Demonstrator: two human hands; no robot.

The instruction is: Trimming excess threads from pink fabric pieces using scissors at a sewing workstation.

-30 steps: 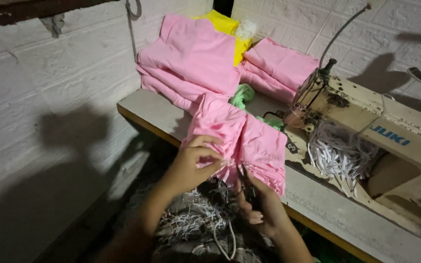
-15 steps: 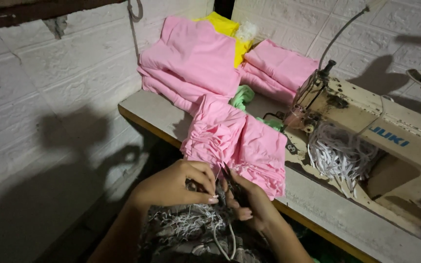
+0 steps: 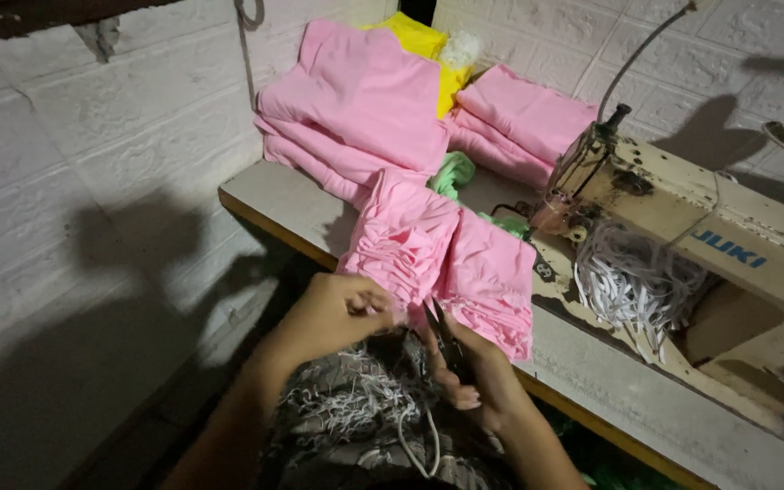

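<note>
A gathered pink garment [image 3: 446, 254] hangs over the front edge of the sewing table [image 3: 292, 204]. My left hand [image 3: 338, 308] pinches its lower hem at the left. My right hand [image 3: 474, 377] holds small dark scissors [image 3: 442, 331], whose blades point up at the hem beside my left fingers. White thread scraps [image 3: 356, 408] lie on my lap below both hands.
Folded pink cloth [image 3: 356, 109] is stacked at the back of the table, with yellow cloth [image 3: 424, 45] behind and green cloth [image 3: 451, 172] beside it. A beige sewing machine [image 3: 700, 236] stands at right, a bundle of white elastic [image 3: 632, 281] hanging from it. A white brick wall [image 3: 93, 181] is at left.
My hands have dropped from the middle of the garment to its bottom hem and closed together. The scissors now sit at the hem edge.
</note>
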